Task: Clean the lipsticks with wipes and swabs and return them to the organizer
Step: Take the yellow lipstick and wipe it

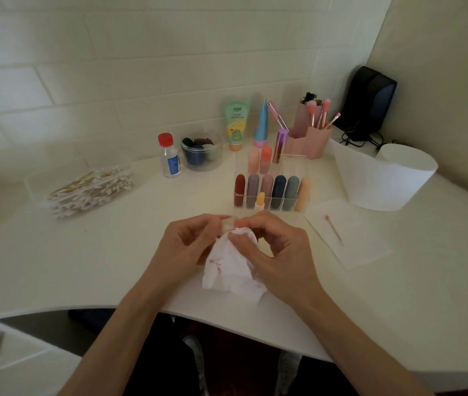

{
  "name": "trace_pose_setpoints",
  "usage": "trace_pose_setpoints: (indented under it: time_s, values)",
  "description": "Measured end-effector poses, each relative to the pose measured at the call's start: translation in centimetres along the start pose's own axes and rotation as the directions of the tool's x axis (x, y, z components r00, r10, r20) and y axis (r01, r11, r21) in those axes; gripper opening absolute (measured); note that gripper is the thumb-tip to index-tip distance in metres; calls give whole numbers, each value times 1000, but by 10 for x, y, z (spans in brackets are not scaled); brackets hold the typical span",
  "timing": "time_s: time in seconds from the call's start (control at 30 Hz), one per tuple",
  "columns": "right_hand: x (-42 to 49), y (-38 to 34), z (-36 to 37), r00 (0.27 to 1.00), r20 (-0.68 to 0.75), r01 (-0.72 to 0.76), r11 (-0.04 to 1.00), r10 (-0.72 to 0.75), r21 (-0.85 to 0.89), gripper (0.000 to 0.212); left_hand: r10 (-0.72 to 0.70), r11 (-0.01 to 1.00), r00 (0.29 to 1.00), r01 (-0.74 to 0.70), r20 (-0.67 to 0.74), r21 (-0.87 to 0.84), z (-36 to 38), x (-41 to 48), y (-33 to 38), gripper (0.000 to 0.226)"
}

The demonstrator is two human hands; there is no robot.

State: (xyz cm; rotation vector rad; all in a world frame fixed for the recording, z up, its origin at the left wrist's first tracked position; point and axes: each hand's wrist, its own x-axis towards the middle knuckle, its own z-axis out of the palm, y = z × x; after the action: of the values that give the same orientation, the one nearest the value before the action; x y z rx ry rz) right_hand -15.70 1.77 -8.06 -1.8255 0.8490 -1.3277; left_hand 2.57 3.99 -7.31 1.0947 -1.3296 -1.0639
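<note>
Lipstick piece, a small pale translucent tube or cap point(229, 224), sits pinched between the two hands just above the white tabletop point(112, 267), at six o'clock from the clear acrylic organizer point(272, 205) and near its front edge; so little of it shows that I cannot tell which part it is, or whether its long axis lies across or along the fingers. The left hand point(190, 244) curls round it from nine o'clock, fingers closed to a light pinch on its left end. The right hand point(275, 252) meets it from three o'clock, fingertips nipped together on a crumpled white wipe with pink-red stains point(230, 270), whose upper corner is pressed against the piece while the rest hangs toward six o'clock. Both hands touch the piece, so neither is nearer; the left seems to be the holder and the right the rubbing hand. The coming move probably turns on the organizer lying straight ahead at twelve o'clock, its front row already holding the dark red, mauve, navy, grey-blue and peach lipsticks point(272, 190) upright, with a small yellow-topped one in front. A used pink-tipped cotton swab point(333, 229) lies on a white tissue sheet point(349, 241) at two o'clock, and the heap of fresh cotton swabs point(90, 190) waits at ten o'clock, well apart.
</note>
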Motion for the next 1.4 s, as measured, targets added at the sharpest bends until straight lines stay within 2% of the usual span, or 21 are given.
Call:
trace_pose_setpoints:
  time_s: [0.1, 0.23, 0.3, 0.4, 0.47, 0.57, 0.67, 0.9, 1.1, 1.2, 1.3, 1.4]
  values:
    - [-1, 2, 1, 1000, 4, 22, 1000, -22, -19, 12, 33, 999, 997, -32, -71, 11, 0, 0, -1, 23]
    - [-1, 2, 0, 1000, -3, 14, 1000, -15, -27, 12, 106, 994, 990, -103, -91, 41, 0, 0, -2, 28]
    - [0, 2, 0, 1000, -5, 5, 1000, -5, -17, 11, 87, 996, 993, -85, -77, 20, 1, 0, 0, 29]
    - [0, 2, -1, 1000, -11, 18, 1000, -18, -22, 11, -20, 999, 999, 20, -26, -30, 1, -1, 1, 33]
    - [-1, 3, -1, 1000, -12, 22, 999, -22, -24, 10, -53, 998, 997, 51, -50, -36, 2, -1, 2, 33]
    - [-1, 4, 0, 1000, -6, 17, 999, -17, -32, 11, 13, 1000, 995, -11, -102, 24, 3, -1, 2, 24]
    - [0, 6, -1, 1000, 4, 2, 998, -1, -64, 14, 87, 995, 991, -81, -105, 58, 3, -2, 2, 27]
    - [0, 8, -1, 1000, 6, 11, 997, -11, -76, 12, -24, 999, 998, 26, -63, 43, -1, 0, -2, 29]
    - [0, 8, -1, 1000, -2, -10, 998, 10, -68, 13, 64, 992, 992, -50, -112, 117, 2, 0, 0, 19]
    - [1, 8, -1, 1000, -9, -24, 997, 23, -67, 14, 86, 991, 991, -75, -98, 115, 1, 0, -2, 24]
    - [1, 8, -1, 1000, -8, -14, 998, 14, -63, 12, 4, 998, 999, -2, -44, 55, 2, 0, 0, 30]
    - [0, 9, -1, 1000, -2, -3, 998, 3, -64, 13, -14, 995, 997, 22, -79, 96, 2, 1, -2, 30]
